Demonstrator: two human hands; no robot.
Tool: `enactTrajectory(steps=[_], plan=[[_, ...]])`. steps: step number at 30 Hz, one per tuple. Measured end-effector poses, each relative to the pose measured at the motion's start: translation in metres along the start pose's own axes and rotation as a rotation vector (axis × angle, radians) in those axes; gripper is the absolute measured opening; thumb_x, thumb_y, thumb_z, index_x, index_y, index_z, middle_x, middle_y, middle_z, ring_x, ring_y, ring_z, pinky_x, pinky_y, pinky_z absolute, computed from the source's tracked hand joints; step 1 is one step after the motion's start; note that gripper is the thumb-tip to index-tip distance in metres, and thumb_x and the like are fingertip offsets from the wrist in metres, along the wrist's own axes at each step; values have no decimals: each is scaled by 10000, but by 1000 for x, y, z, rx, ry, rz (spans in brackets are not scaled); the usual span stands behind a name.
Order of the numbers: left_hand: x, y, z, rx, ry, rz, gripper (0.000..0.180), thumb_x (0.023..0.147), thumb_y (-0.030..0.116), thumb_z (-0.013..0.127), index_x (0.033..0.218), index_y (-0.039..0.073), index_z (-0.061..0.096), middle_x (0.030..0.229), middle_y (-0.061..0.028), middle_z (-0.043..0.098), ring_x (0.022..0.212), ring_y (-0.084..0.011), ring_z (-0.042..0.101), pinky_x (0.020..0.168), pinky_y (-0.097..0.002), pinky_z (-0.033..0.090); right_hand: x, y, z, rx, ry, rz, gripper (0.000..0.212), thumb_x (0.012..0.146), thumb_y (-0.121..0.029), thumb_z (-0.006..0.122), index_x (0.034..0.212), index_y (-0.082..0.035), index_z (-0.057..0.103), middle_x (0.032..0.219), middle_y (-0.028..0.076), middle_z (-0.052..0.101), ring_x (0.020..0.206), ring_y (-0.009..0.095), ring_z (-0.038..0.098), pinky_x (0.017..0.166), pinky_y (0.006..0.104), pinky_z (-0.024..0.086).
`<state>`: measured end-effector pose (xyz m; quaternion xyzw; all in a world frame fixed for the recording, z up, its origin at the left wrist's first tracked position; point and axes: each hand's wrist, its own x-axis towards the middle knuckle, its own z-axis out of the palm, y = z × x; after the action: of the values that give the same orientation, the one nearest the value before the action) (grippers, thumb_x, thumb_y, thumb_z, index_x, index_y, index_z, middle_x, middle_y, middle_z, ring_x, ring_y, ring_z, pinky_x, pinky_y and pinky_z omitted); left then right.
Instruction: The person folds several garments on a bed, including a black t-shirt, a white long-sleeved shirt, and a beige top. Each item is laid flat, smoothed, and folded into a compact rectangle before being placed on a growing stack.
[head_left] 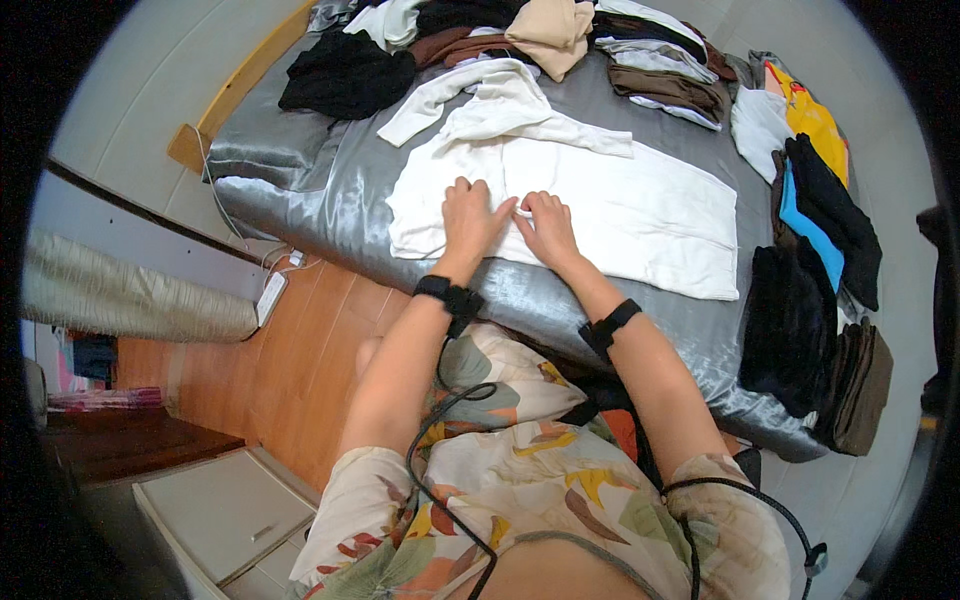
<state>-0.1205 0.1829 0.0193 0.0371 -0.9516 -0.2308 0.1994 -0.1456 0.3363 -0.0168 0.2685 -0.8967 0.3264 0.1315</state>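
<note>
A long white long-sleeved garment lies spread sideways across the bed. Its upper part is bunched at the far side, where one sleeve bends out to the left. My left hand rests on the cloth, fingertips down, with its thumb apart and pointing at the other hand. Close beside it, my right hand has its fingers curled in a pinch on a bit of the white fabric near the garment's middle. The exact spot between the two thumbs is small and partly covered by my fingers.
Grey satiny bedding covers the bed. Along the far side sit a black garment, a beige folded garment and a folded stack. More dark clothes line the right edge. A power strip lies on the wooden floor.
</note>
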Motion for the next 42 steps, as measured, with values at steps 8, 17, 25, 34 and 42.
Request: enactTrajectory(steps=[8, 17, 25, 34, 42], plan=[[42, -28, 43, -114, -178, -273, 278, 793, 253, 617, 864, -16, 630, 901, -190, 640, 842, -367, 622, 724, -467, 476, -8, 3, 0, 168, 118, 23, 143, 830, -142, 632, 903, -36, 570, 862, 115, 585, 850, 285, 537, 783, 371, 387], [35, -72, 16, -1452, -327, -705, 212, 935, 210, 593, 939, -1, 617, 801, -70, 636, 709, -180, 593, 721, -279, 460, -10, 7, 1, 296, 136, 128, 121, 854, -106, 603, 927, -28, 546, 886, 135, 570, 860, 303, 528, 795, 369, 413], [35, -75, 15, -1538, -320, -730, 215, 943, 204, 578, 927, -9, 607, 836, -88, 630, 751, -186, 593, 750, -288, 464, -10, 6, 0, 354, 98, 183, 115, 873, -123, 561, 936, -34, 525, 897, 136, 556, 890, 306, 504, 828, 383, 380], [36, -81, 27, -1583, -283, -744, 197, 958, 172, 547, 927, -16, 598, 809, -81, 611, 700, -179, 570, 700, -279, 470, -14, 10, 4, 376, 105, 224, 115, 867, -113, 549, 936, -27, 513, 897, 151, 540, 884, 316, 497, 824, 397, 385], [18, -32, 32, -517, -43, -253, 217, 877, 203, 635, 858, -7, 584, 796, -73, 589, 672, -237, 542, 643, -340, 418, 11, 17, -4, 556, 173, 314, 355, 783, -114, 648, 1088, -23, 491, 996, 169, 504, 824, 320, 526, 835, 405, 429]])
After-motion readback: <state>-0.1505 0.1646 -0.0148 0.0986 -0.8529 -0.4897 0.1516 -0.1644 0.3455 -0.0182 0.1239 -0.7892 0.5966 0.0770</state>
